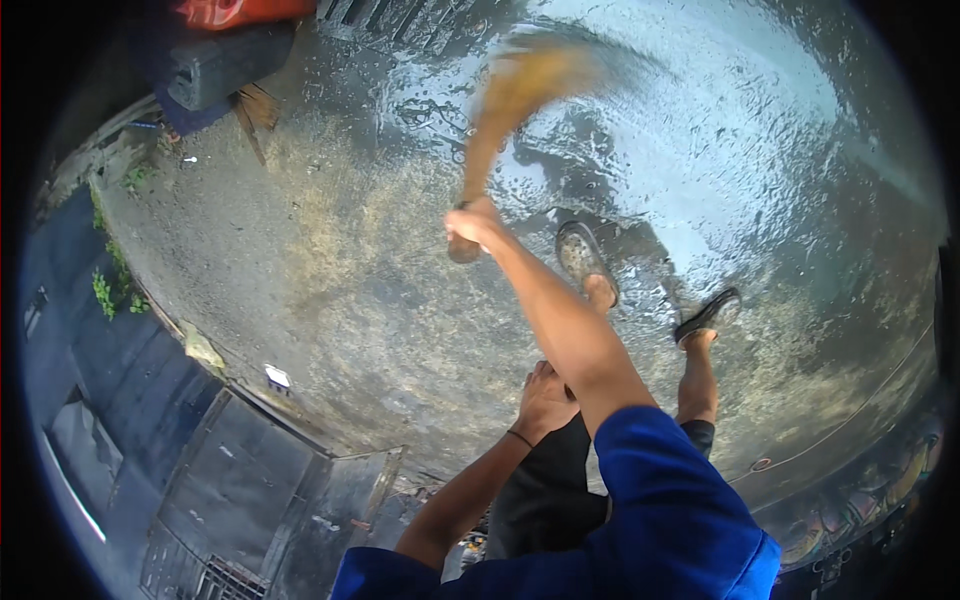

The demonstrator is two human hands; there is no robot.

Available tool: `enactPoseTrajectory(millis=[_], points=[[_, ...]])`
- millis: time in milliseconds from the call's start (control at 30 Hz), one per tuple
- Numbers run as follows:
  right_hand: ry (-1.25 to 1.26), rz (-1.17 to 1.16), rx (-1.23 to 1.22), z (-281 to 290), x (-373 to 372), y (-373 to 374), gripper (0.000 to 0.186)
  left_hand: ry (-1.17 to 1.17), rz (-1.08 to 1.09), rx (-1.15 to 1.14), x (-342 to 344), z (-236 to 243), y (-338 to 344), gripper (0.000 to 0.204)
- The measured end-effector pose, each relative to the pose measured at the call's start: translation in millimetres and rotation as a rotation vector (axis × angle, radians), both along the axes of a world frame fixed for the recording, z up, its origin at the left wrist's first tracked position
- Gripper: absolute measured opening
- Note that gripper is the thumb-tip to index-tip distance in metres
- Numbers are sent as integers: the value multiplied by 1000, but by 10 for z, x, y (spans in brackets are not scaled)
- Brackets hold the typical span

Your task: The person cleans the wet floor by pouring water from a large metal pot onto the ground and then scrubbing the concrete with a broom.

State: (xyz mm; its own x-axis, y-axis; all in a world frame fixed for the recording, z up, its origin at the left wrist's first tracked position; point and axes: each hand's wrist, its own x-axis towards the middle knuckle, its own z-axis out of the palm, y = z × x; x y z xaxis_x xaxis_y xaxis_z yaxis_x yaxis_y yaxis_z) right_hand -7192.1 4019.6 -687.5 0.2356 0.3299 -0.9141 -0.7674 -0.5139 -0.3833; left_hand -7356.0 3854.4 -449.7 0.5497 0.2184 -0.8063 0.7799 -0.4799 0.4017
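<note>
My right hand (474, 222) is closed round the short handle of a hand broom (485, 150). Its brown bristles fan out ahead over the wet concrete floor (700, 130), and their far end is smeared by motion. My right arm reaches forward across my body. Lower down, my left hand (547, 400) rests on my bent knee, with a thin dark band at the wrist. Its fingers lie over the knee and are partly hidden; no tool shows in it.
My feet, in dark clogs (580, 250), stand apart on the floor. A floor grate (395, 22) lies at the top. Far left are a grey bin-like container (225, 68), a red object (240, 10) and a piece of wood (250, 120). Dark metal panels (235, 480) line the near left.
</note>
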Motion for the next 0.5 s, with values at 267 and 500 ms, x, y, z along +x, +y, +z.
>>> enactPoseTrajectory(millis=[267,500], points=[[46,126,190,1317,845,-822,10,-112,52,-14,-396,-178,21,17],[-268,-211,-382,1674,661,-3363,29,-17,197,-198,-370,-131,91,16]])
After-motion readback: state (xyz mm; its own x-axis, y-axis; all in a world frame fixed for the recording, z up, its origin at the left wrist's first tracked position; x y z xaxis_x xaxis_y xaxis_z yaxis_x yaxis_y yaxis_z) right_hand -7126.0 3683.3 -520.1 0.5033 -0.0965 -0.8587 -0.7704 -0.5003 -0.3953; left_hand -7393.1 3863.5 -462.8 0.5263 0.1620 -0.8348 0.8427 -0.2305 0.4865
